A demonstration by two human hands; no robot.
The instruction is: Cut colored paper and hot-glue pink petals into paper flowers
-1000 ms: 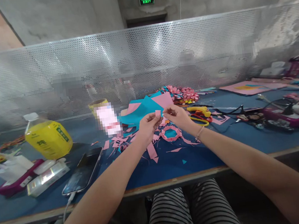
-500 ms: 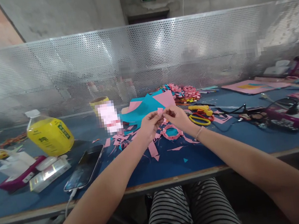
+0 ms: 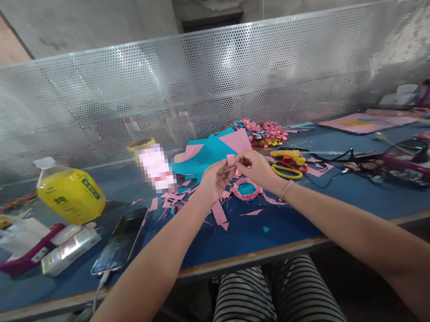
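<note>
A small piece of pink paper [image 3: 231,159] is held up between my hands above the table. My right hand [image 3: 255,167] pinches its right side between thumb and fingertips. From the other side, my left hand [image 3: 216,180] grips its lower edge with thumb and forefinger, the other fingers loosely curled. Just below my hands lies a ring of folded pink paper [image 3: 247,196]. Pink paper scraps [image 3: 219,214] are scattered around it. Behind my hands are blue paper sheets [image 3: 199,157] and a pink paper sheet [image 3: 238,140].
Yellow-handled scissors [image 3: 287,171] lie right of my hands. Folded paper pieces [image 3: 270,132] are heaped behind. To the left are a phone [image 3: 121,243] on a cable, a jug of yellow liquid [image 3: 72,194] and a tissue box [image 3: 34,251]. A perforated metal screen [image 3: 224,76] backs the table.
The pink paper piece now shows more upright and flatter above my fingertips. My left fingers have loosened a little. Both hands stay in nearly the same place.
</note>
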